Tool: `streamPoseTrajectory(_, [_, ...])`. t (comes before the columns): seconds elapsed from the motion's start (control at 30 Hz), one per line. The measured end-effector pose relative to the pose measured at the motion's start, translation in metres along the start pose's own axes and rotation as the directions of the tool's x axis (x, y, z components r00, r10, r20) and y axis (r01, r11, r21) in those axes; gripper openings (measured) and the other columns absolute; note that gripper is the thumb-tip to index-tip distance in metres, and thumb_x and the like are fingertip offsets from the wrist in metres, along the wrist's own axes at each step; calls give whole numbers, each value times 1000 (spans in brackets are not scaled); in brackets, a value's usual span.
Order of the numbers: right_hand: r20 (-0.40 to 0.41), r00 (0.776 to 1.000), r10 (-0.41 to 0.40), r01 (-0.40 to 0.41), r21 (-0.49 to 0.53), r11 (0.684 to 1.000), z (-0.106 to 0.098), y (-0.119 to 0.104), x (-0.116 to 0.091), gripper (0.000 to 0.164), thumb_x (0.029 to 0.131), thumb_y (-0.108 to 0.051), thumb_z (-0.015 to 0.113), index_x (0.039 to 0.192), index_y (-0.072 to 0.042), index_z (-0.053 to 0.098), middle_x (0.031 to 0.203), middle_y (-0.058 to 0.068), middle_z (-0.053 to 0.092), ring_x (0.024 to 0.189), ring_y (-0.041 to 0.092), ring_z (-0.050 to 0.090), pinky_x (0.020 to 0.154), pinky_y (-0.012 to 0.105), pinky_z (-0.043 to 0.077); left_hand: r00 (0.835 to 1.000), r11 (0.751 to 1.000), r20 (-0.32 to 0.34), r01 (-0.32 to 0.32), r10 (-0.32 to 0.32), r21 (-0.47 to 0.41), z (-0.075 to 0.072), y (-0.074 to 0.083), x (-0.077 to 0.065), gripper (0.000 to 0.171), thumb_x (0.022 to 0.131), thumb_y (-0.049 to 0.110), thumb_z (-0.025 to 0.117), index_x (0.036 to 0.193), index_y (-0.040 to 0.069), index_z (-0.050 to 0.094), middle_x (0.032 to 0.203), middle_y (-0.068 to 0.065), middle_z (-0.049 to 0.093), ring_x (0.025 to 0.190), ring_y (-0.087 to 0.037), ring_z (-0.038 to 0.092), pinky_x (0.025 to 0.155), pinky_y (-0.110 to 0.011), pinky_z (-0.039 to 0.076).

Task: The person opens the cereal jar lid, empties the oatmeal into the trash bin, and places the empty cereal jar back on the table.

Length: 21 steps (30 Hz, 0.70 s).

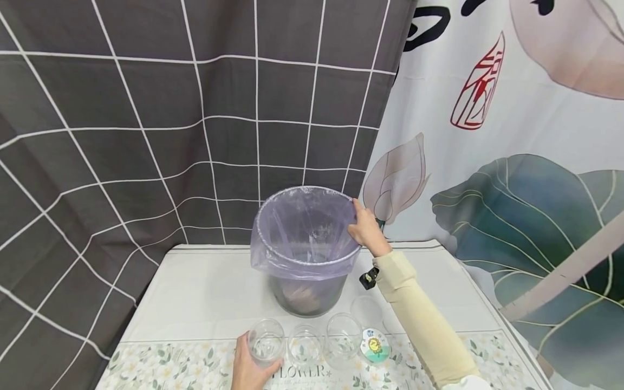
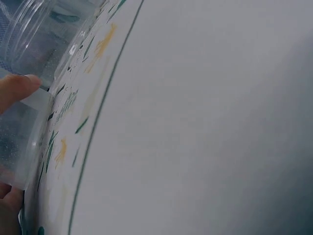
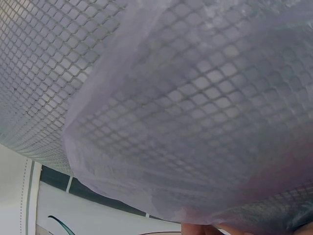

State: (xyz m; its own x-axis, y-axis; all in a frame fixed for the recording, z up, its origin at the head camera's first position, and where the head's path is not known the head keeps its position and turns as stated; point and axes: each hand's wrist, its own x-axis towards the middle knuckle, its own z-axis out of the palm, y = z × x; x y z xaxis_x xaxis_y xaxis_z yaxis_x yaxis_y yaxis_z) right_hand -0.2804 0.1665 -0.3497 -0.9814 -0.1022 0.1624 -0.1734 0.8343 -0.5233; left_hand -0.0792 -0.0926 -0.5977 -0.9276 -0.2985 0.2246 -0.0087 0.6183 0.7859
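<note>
A round mesh trash bin (image 1: 307, 300) stands at the back of the table, lined with a translucent purple bag (image 1: 283, 262) folded over its rim. My right hand (image 1: 368, 227) grips the bin's right rim, with the bag under its fingers; the right wrist view shows the bag (image 3: 146, 147) over the mesh wall (image 3: 49, 58) up close. Near the front, my left hand (image 1: 251, 365) holds a clear plastic jar (image 1: 266, 341), thumb and fingers on either side of it. Beside that jar stand two more clear jars, a middle one (image 1: 304, 346) and a right one (image 1: 343, 336).
A round disc with a sunflower picture (image 1: 375, 345) lies right of the jars, and a clear round piece (image 1: 366, 311) lies behind it. The table (image 1: 209, 292) has a floral cloth strip (image 1: 170, 363) in front. Curtains hang behind, a dark grid one (image 1: 219, 97) and a printed white one (image 1: 419, 108).
</note>
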Motion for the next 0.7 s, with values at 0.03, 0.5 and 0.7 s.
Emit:
streamPoseTrajectory(0.03, [5, 1000, -4, 4, -1, 1000, 0, 0, 0, 74, 64, -4, 46, 132, -3, 16, 109, 24, 42, 107, 36, 32, 86, 46, 31, 1000, 1000, -3, -4, 4, -3, 0, 0, 0, 96, 37, 47, 78, 113, 8, 34, 103, -6, 41, 97, -25, 42, 83, -42, 35])
streamPoseTrajectory(0.5, [-5, 996, -84, 84, 44, 995, -1, 3, 2, 66, 75, -18, 48, 131, 0, 18, 113, 28, 42, 104, 38, 38, 85, 45, 33, 998, 999, 58, 38, -39, 7, -3, 2, -1, 98, 40, 45, 77, 117, 5, 30, 106, -13, 40, 100, -30, 40, 84, -45, 34])
streamPoseTrajectory(0.7, [6, 1000, -26, 24, 196, 980, -8, 6, 0, 73, 84, -53, 21, 133, -4, -1, 132, 20, 17, 116, 36, 23, 94, 44, 20, 998, 999, 53, 35, -35, 17, -2, 1, -2, 101, 42, 45, 76, 120, 3, 28, 108, -17, 40, 99, -33, 40, 81, -47, 35])
